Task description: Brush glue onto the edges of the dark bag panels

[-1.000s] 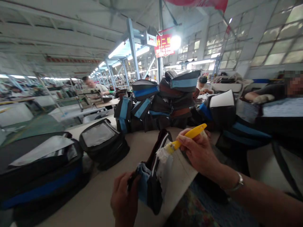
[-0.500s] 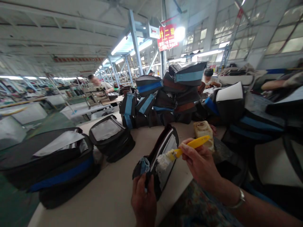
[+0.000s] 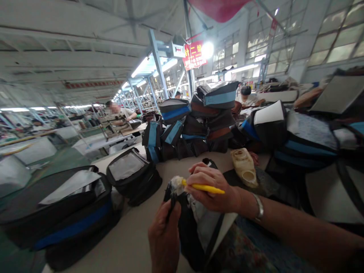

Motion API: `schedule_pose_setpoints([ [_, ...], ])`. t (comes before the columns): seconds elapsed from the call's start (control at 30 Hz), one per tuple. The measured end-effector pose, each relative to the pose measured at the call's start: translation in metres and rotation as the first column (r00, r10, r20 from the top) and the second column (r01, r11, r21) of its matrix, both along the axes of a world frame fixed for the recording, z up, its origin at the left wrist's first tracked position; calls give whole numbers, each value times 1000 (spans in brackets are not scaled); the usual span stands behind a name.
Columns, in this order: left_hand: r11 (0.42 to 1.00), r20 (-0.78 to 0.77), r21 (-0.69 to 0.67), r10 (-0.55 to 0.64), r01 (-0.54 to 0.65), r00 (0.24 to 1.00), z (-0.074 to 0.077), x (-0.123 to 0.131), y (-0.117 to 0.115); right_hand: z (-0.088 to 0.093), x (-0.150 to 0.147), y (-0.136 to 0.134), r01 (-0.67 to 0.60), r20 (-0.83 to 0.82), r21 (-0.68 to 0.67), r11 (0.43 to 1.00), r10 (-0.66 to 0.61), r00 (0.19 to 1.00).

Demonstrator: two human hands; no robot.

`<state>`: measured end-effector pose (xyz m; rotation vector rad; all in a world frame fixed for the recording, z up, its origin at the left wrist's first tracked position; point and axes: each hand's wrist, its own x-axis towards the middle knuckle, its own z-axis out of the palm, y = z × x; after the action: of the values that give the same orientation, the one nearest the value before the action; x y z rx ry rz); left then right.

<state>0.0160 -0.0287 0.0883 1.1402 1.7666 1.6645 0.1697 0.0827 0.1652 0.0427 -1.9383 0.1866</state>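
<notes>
My left hand (image 3: 164, 239) grips the upper edge of a black fabric bag (image 3: 186, 235), which has a pale panel and a dark strap edge. My right hand (image 3: 212, 187) is shut on a yellow plastic spatula (image 3: 206, 188), just above the bag. White paste (image 3: 176, 184) clings to the spatula's tip and sits against the top of the bag. A cream plastic container (image 3: 243, 167) lies tilted on a dark mat (image 3: 267, 182), beyond my right hand. A metal bracelet (image 3: 258, 207) circles my right wrist.
A beige work table (image 3: 125, 242) carries black-and-blue bags: a stacked pile (image 3: 196, 125) ahead, several at left (image 3: 65, 204) and more at right (image 3: 307, 144). Co-workers (image 3: 118, 112) (image 3: 246, 95) sit at benches beyond. Patterned cloth lies near my right forearm.
My right hand has moved left, bringing the spatula tip to the bag's top edge. The bag has turned, with its pale panel now lower. The cream container now lies tilted.
</notes>
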Motion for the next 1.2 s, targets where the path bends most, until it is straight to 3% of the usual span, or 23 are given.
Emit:
schedule_pose_setpoints([
  [0.13, 1000, 52, -15, 16, -15, 999, -3, -3, -3, 2, 0, -2, -7, -45, -117, 993, 1, 999],
  [0.2, 1000, 58, -5, 14, -14, 998, -4, -3, -4, 3, 0, -6, -50, 17, -77, 996, 51, 999],
  [0.3, 1000, 19, -11, 12, -11, 1000, -1, -2, -5, 1, -2, -11, -4, 47, 32, 999, 3, 999],
  [0.43, 998, -27, -46, 30, -31, 999, 2, -3, -6, -7, -3, -13, 20, 75, 46, 999, -24, 997],
  [0.53, 997, -53, -60, 35, -38, 998, 1, -18, -5, -12, 4, -8, 65, 147, 49, 997, -71, 987],
  [0.6, 997, -138, -74, 4, -14, 990, 0, -41, -4, -10, 17, -4, 131, 63, -59, 990, -128, 990],
  [0.73, 983, -300, -180, -97, 44, 949, -1, -116, 8, -3, 57, -5, 223, -151, -391, 893, -301, 942],
  [0.83, 957, -381, -180, 145, -227, 913, -6, -161, 27, -13, 82, -7, 183, -201, -607, 773, -372, 906],
  [0.9, 912, -437, -135, 295, -387, 849, -13, -167, 36, -27, 92, -7, 99, -223, -731, 675, -374, 900],
  [0.97, 864, -474, -58, 416, -500, 776, -25, -148, 37, -43, 97, -7, 23, -244, -806, 591, -368, 897],
  [1.07, 797, -472, 84, 560, -598, 680, -56, -84, 21, -57, 100, -6, -45, -279, -859, 510, -393, 876],
  [1.1, 809, -475, 128, 557, -573, 681, -68, -58, 13, -59, 101, -7, -66, -295, -865, 497, -399, 868],
  [1.2, 913, -545, 186, 403, -362, 735, -101, 13, 1, -64, 98, -9, -115, -324, -872, 475, -387, 863],
])
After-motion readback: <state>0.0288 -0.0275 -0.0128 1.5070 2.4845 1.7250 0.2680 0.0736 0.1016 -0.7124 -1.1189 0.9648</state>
